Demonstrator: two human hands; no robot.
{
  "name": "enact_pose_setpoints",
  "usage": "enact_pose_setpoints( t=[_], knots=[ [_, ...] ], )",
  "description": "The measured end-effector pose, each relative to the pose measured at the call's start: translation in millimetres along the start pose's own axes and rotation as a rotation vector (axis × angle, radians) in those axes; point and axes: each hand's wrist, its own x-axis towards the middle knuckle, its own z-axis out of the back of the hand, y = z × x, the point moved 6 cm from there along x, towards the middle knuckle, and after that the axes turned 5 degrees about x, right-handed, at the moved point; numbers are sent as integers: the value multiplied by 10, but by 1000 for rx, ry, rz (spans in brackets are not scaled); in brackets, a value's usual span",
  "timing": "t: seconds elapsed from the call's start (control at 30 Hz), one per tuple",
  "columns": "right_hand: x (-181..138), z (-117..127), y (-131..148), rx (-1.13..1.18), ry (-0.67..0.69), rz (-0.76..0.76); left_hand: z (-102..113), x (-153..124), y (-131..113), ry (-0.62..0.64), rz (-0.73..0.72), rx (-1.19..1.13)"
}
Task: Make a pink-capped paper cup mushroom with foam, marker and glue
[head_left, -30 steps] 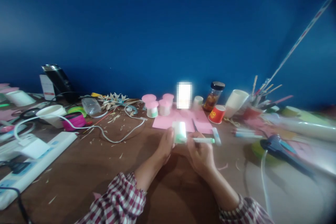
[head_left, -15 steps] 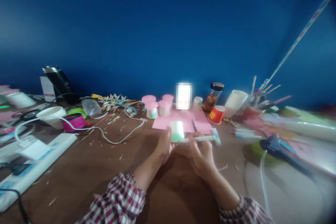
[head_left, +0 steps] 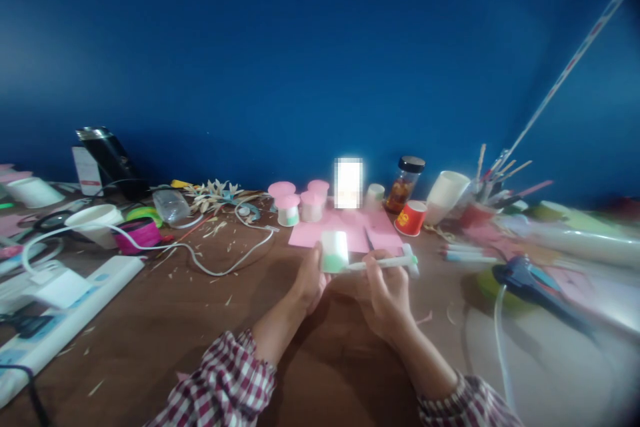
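My left hand is closed around a white paper cup with a green band along its lower part. In my right hand is a marker, gripped like a pen. Its tip points left and lies at or very near the green part of the cup; whether it touches is too blurred to tell. Beyond both hands lies a pink paper sheet. Several small white cups with pink round tops stand at the sheet's left back; one also shows some green.
To the right are a red paper cup, a dark-lidded jar, a white cup and a glue gun with its cord. A power strip, cables and a black flask occupy the left side.
The cup and both hands keep nearly the same place. The whole view has shifted slightly left, and the marker appears tilted a little differently in my right hand.
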Motion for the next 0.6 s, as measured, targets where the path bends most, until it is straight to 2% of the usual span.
enact_pose_setpoints(
  t=[0.2,0.43,0.6],
  knots=[
    [-42,-21,-30,-38,31,78,26,49,55,11,24,-18],
    [-69,-37,-126,10,40,55,44,53,53,-8,22,15],
    [-84,-68,-74,-9,76,113,45,55,50,-33,14,31]
  ],
)
